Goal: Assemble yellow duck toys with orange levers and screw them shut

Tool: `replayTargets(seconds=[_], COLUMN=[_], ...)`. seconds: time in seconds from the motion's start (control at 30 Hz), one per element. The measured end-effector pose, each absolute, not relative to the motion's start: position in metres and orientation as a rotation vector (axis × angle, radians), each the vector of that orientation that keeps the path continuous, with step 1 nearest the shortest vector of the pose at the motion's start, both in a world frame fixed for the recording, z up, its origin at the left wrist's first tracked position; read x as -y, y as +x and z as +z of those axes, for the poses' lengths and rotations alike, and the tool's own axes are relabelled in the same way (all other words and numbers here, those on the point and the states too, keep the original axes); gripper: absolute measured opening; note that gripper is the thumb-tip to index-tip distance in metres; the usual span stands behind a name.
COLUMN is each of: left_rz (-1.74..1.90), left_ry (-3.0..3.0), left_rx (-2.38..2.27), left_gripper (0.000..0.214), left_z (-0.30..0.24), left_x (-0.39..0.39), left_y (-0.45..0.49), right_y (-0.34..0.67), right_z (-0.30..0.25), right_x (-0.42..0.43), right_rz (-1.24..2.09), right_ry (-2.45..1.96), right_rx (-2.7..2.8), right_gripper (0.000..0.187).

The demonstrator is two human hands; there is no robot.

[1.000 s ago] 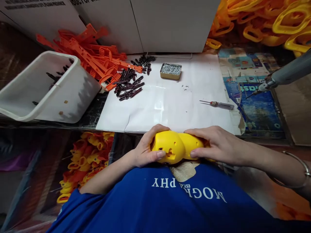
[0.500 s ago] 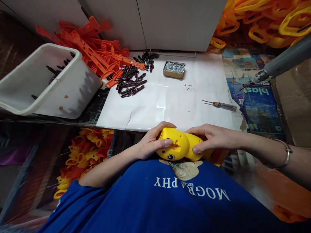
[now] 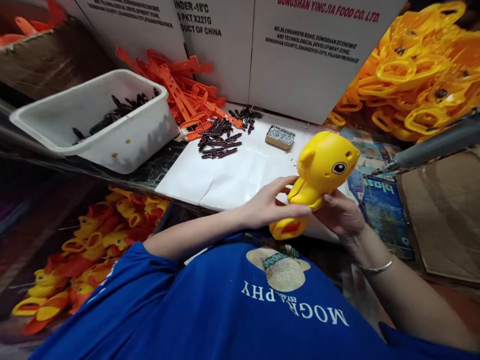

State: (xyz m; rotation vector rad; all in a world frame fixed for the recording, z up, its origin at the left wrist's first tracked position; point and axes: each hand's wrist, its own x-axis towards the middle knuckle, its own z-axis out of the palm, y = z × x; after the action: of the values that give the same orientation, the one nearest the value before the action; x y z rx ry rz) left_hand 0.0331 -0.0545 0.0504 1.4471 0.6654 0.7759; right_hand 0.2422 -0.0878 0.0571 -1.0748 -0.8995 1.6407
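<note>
Holding the yellow toy [image 3: 324,160] head-up by the counter's [image 3: 183,182] near edge, your left hand [image 3: 270,204] and right hand [image 3: 344,214] pinch its lower body; if either grip slackens, its bulky head could tip it loose.

Workshop with heaped yellow parts [image 3: 423,85]

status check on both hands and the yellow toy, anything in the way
Left hand and right hand both holding yellow toy. Toy head-up, tilted, one eye showing. Gray driver off to the right, apart from toy.
</note>
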Motion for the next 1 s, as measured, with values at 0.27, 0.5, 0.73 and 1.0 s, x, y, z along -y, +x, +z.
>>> replayTargets(seconds=[0.27,0.5,0.73,1.0], left_rz=[0.745,0.528,0.431,0.310], left_ry=[1.765,1.701,1.813,1.920], left_rx=[-0.712,-0.705,-0.776,-0.733], left_gripper=[0.064,0.056,0.055,0.053], left_z=[0.056,0.058,0.071,0.081], left_x=[0.066,0.059,0.055,0.048], left_y=[0.029,0.017,0.014,0.006], right_y=[0.214,0.200,0.201,0.208], right_z=[0.038,0.030,0.028,0.023], right_x=[0.104,0.117,0.118,0.118], right_rz=[1.450,1.480,1.495,1.599], right_ry=[-1.016,-1.101,-1.046,-1.028], right_rx=[0.899,0.804,0.712,0.891], right_gripper=[0.057,0.065,0.061,0.054])
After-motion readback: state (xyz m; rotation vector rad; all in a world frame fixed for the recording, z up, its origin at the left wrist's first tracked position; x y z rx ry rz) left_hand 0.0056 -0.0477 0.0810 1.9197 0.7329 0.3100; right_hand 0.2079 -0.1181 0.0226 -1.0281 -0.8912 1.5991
